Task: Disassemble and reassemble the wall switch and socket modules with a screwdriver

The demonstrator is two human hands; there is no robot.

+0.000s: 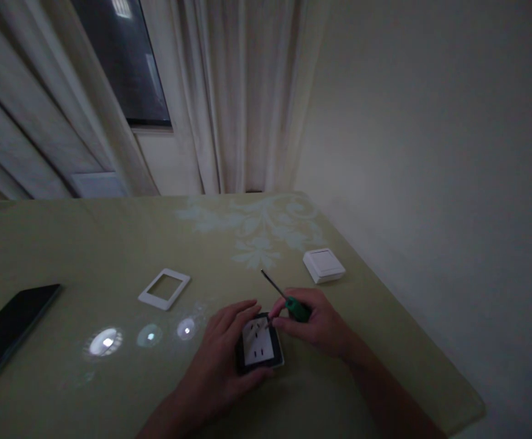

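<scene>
A socket [260, 349] is being gripped by the left hand [217, 363]. A green screwdriver [297, 308] is being clasped by the right hand [323, 329].

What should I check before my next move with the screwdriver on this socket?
1. Is the socket steady? ok; the left hand grips it on the table.
2. Is the screwdriver gripped? ok; the right hand holds its green handle.
3. Is the tip at the socket? not ok; the shaft points up and away.
4. Are screws on the socket face in sight? cannot tell; too dim.
5. Do the frame, switch and phone lie apart from the hands? ok.
</scene>
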